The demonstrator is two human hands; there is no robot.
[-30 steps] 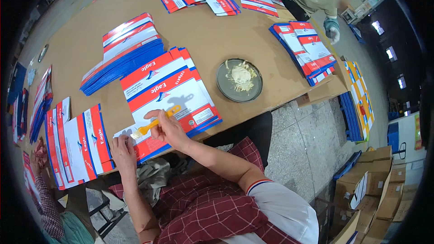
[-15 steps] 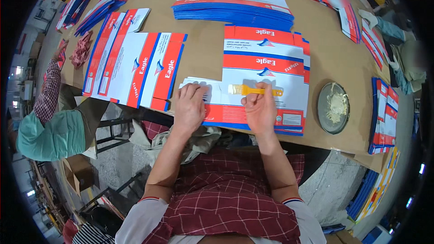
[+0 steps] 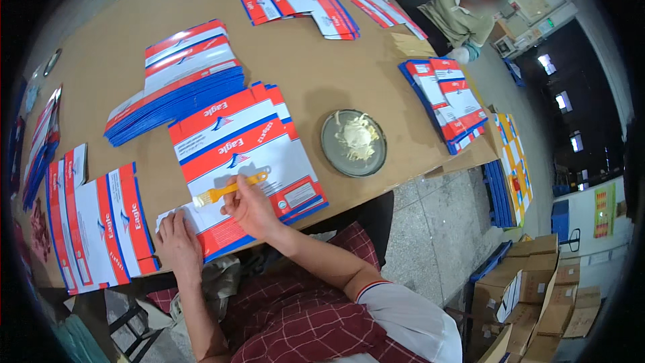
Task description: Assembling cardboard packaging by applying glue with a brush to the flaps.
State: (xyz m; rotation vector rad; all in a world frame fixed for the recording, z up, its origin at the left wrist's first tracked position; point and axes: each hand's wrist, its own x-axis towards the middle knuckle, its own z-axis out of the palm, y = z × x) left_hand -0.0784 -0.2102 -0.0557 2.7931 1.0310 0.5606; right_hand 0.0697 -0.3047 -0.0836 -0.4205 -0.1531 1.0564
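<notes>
A yellow-handled brush (image 3: 232, 188) with pale paste on its bristles is pinched between the fingers of my right hand (image 3: 253, 213). It hovers over or rests on a flat red, white and blue carton sheet (image 3: 225, 141); I cannot tell which. My left hand (image 3: 179, 245) lies on the lower left edge of that sheet, fingers stretched out, over a white flap (image 3: 211, 217). More sheets show beneath the top one. To the right of the sheets stands a round dark dish (image 3: 336, 151) with a heap of creamy white paste (image 3: 358, 136).
A thick pile of folded cartons (image 3: 181, 94) stands behind the sheets. Other cartons (image 3: 94, 228) lie left, and another stack (image 3: 447, 104) sits at the table's right edge. Across the table a co-worker (image 3: 443, 13) in white gloves handles a carton sheet. Cardboard boxes (image 3: 531, 275) stand on the floor.
My view has swung to the right, bringing the co-worker and boxes into sight. The brush stays in my right hand over the sheet, and my left hand remains at the sheet's left edge.
</notes>
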